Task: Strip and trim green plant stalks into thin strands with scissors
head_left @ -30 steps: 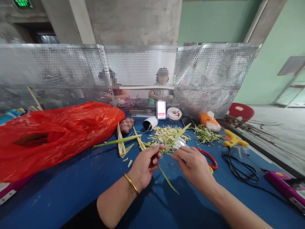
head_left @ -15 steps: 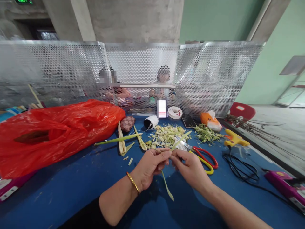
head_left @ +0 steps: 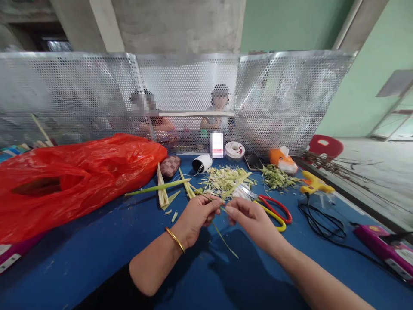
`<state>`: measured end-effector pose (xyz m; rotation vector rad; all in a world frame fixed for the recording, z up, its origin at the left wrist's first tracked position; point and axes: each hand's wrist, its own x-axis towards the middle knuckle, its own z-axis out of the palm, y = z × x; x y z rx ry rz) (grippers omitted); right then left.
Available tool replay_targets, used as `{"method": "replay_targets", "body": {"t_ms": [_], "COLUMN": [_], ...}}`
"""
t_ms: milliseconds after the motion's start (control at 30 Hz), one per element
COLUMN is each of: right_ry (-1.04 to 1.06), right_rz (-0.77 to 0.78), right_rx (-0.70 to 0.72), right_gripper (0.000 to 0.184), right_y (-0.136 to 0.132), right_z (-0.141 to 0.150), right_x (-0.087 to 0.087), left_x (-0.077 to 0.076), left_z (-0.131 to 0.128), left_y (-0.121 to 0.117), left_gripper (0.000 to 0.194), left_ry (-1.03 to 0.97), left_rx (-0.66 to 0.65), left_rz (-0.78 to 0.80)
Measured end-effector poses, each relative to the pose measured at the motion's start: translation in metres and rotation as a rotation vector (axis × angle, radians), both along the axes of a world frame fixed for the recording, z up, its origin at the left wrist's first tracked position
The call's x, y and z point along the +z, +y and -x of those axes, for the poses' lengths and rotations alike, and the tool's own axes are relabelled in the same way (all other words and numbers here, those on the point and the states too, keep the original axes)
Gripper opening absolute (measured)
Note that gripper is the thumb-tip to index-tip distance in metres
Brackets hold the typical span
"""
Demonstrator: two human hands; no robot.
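My left hand [head_left: 196,217], with a gold bangle on its wrist, pinches a thin green leaf strip [head_left: 224,242] above the blue table [head_left: 97,254]. My right hand [head_left: 251,220] pinches the same strip close beside it, fingertips nearly touching the left ones. One end of the strip hangs down toward me, the other runs up-left past the left fingers. Just beyond my hands lie red-and-yellow-handled scissors [head_left: 274,209] and a pile of cut leaf scraps [head_left: 226,178].
A big red plastic bag [head_left: 71,181] fills the left of the table. Long leaf stalks [head_left: 161,189], a thread spool [head_left: 202,163], tape roll [head_left: 234,150], phone [head_left: 252,160], yellow glue gun [head_left: 312,184] with black cord, and a purple tool [head_left: 383,249] lie around. A perforated metal screen [head_left: 180,94] has people behind it.
My hands came close together on the strip, then shifted slightly; the hanging end of the strip moved and the view tilted a little.
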<state>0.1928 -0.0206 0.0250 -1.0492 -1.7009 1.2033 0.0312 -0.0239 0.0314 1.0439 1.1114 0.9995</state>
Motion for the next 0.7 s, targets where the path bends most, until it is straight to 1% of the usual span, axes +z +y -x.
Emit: {"method": "replay_targets", "body": {"t_ms": [100,167,233,367,433,467,500,533,600,633,667,700], "right_ry": [0.163,0.212,0.223,0.205,0.13,0.056,-0.038,-0.139,-0.299,-0.342,-0.366,-0.376], "right_rz": [0.07,0.08,0.066,0.042,0.024,-0.006,-0.066,-0.16,-0.418,-0.54,-0.628,-0.663], "right_rx": [-0.071,-0.084,-0.096,-0.189,-0.206,-0.219,-0.256,-0.324,-0.485,-0.518,-0.494,-0.417], "right_gripper": [0.028,0.029,0.032,0.029,0.031,0.033,0.036,0.038,0.038,0.034,0.027,0.021], "right_y": [0.003,0.004,0.004,0.007,0.009,0.009,0.01,0.009,0.008,0.006,0.004,0.002], "right_z": [0.001,0.001,0.001,0.003,0.001,-0.001,-0.004,-0.007,-0.012,-0.013,-0.014,-0.013], "right_x": [0.003,0.003,0.001,-0.008,-0.011,-0.011,-0.009,-0.007,0.001,0.005,0.008,0.011], "left_x": [0.002,0.003,0.004,0.006,0.007,0.008,0.008,0.008,0.007,0.006,0.005,0.003], "left_z": [-0.001,-0.004,-0.006,-0.011,-0.012,-0.012,-0.012,-0.012,-0.011,-0.012,-0.012,-0.013], "left_y": [-0.005,-0.008,-0.01,-0.014,-0.014,-0.015,-0.015,-0.015,-0.016,-0.016,-0.017,-0.018], "left_gripper": [0.033,0.039,0.039,0.028,0.026,0.025,0.025,0.024,0.022,0.021,0.021,0.021], "left_ry": [-0.02,-0.018,0.011,0.104,0.121,0.127,0.134,0.143,0.176,0.2,0.227,0.249], "left_rx": [-0.15,-0.231,-0.247,-0.224,-0.247,-0.252,-0.255,-0.258,-0.259,-0.266,-0.277,-0.294], "left_rz": [0.058,0.055,0.025,0.005,0.017,0.019,0.02,0.02,0.006,-0.009,-0.03,-0.058]}}
